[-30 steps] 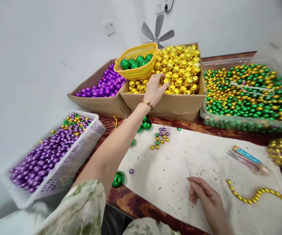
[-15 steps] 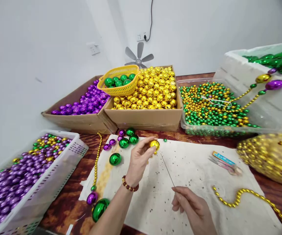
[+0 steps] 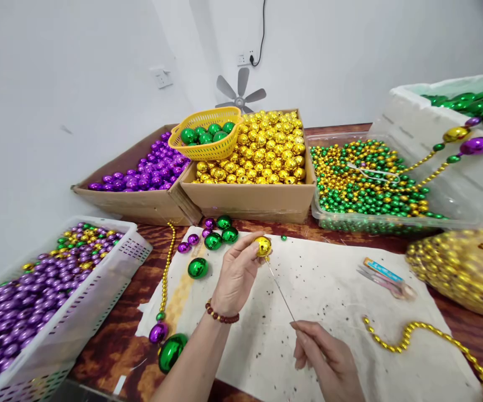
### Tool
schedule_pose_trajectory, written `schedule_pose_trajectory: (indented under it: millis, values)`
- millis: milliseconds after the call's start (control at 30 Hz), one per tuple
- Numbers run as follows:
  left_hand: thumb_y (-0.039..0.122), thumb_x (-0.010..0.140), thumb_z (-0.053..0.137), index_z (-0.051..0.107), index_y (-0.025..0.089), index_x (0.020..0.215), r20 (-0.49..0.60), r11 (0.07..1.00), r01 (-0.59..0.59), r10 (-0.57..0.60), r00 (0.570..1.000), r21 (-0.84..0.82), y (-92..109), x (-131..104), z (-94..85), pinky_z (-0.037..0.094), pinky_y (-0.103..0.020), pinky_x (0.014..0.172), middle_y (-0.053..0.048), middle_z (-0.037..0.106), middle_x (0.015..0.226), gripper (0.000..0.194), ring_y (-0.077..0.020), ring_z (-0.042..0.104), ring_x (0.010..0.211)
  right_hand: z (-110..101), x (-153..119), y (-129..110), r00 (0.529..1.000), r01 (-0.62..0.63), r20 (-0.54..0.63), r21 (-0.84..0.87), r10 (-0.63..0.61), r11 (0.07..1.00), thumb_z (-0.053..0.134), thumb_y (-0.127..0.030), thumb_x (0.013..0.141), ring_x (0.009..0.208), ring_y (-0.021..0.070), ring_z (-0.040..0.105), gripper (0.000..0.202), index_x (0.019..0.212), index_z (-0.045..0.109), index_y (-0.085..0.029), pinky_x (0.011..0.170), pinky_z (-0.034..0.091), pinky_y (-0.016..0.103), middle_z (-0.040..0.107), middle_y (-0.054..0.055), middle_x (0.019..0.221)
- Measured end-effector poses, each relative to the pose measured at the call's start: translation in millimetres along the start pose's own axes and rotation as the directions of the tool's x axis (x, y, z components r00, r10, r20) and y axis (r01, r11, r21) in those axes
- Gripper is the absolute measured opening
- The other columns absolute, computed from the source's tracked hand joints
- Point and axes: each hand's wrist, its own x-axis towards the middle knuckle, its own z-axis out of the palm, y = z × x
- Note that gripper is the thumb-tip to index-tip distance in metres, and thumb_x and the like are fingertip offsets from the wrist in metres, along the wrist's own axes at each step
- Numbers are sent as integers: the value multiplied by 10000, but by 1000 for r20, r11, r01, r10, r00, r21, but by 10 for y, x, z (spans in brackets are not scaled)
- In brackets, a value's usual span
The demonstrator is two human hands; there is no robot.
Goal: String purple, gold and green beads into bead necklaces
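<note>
Between its thumb and fingers, my left hand (image 3: 238, 272) holds a shiny gold ball (image 3: 263, 246) above the white cloth (image 3: 316, 268). A small gold bead sits just under the ball, at the tip of a long thin needle (image 3: 282, 294). My right hand (image 3: 323, 352) pinches the lower end of that needle. Whether the tip has entered the ball is too small to tell. Left of my left hand, green balls (image 3: 197, 268) and purple balls (image 3: 183, 247) lie on the cloth. A gold bead strand (image 3: 165, 279) ends in a purple ball and a large green ball.
Behind the cloth stand boxes of purple balls (image 3: 128, 198) and gold balls (image 3: 249, 195), with a yellow basket (image 3: 224, 149) on top. A clear tub (image 3: 375, 219) is at right, a white crate (image 3: 111, 279) at left. Scissors (image 3: 386, 280) and a gold strand (image 3: 409, 335) lie right.
The needle's tip has come up to the small bead under the gold ball; before, it was apart from them. My left hand has turned slightly.
</note>
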Motion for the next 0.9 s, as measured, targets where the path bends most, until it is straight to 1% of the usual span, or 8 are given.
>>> schedule_pose_trajectory:
  millis: [167,367,433,533,667,900]
  values:
    - [235,834,651,692,182,1067,-5,1000,8,-8,1000,-8,-30,-18,3,443,-252,706,-80,689,1019,242,-149,634,837,35,-1,-13,1000,-5,-11,-4,5,1000,545,-386,908,475,133,572,253,926,692,-181,487,473,226,593,-2,570]
    - [237,833,643,695,188,1075,17,998,-6,5,1000,62,-74,-121,47,452,-279,787,-84,686,1039,252,-163,615,895,86,46,-26,999,29,-25,-35,-30,999,506,-367,930,498,136,587,253,937,672,-177,507,468,233,609,7,593]
    - [235,812,667,702,207,1072,17,995,-21,19,1000,95,-98,-171,65,452,-273,781,-77,685,1062,263,-163,612,898,91,70,-24,998,54,-17,-67,-55,996,487,-356,943,516,140,596,248,953,657,-176,523,470,238,616,10,610]
    - [250,783,698,711,230,1066,-13,989,-57,60,998,136,-116,-237,87,460,-281,786,-75,679,1114,284,-185,610,945,88,90,-10,996,93,15,-103,-92,990,458,-332,960,536,141,601,243,989,641,-174,538,473,240,620,11,629]
    - [252,779,703,710,244,1072,-37,980,-84,92,995,180,-98,-298,93,470,-297,824,-71,678,1123,293,-204,607,992,91,85,8,993,114,27,-102,-112,988,460,-313,961,520,134,587,227,988,638,-174,532,467,237,597,-1,609]
    - [245,769,713,712,266,1064,-72,960,-132,154,985,246,-61,-357,112,491,-293,815,-54,682,1101,295,-186,619,926,159,79,-60,995,84,-48,-38,-86,996,492,-343,942,475,127,553,230,943,647,-174,492,460,233,561,-12,564]
